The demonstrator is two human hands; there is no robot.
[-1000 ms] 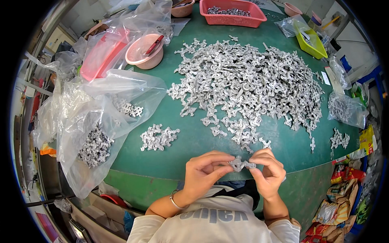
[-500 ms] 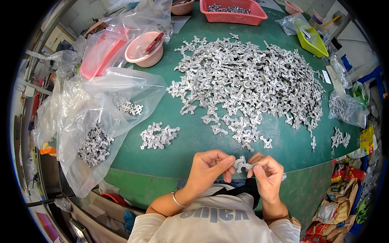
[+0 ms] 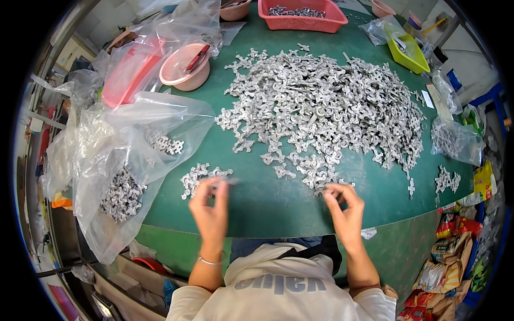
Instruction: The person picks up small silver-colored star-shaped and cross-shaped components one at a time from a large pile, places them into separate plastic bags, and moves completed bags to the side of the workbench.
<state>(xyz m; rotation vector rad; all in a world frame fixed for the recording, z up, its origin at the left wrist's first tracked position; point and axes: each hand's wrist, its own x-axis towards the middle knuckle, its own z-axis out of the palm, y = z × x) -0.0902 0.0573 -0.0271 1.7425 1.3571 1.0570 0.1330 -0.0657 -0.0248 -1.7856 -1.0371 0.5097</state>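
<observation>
Blurred by motion, my left hand (image 3: 210, 206) is over the near edge of a small heap of grey metal castings (image 3: 194, 179). A smeared grey casting (image 3: 227, 181) shows at its pinched fingertips. At the near edge of the large pile of castings (image 3: 332, 107), my right hand (image 3: 347, 208) has thumb and forefinger closed on one small grey metal casting (image 3: 320, 190). The castings are small, curved and lobed, heaped loosely over one another.
Clear plastic bags (image 3: 120, 160) with castings inside lie at left. Behind them are a pink basket (image 3: 184, 80) holding a red-handled tool and a pink tray (image 3: 126, 80). A pink bin (image 3: 305, 22) and a yellow-green basket (image 3: 409, 56) stand farther back. Another little heap (image 3: 446, 180) lies right.
My hands have parted from the casting they both held. The left moved left to the small heap with a casting; the right moved forward to the large pile's near edge.
</observation>
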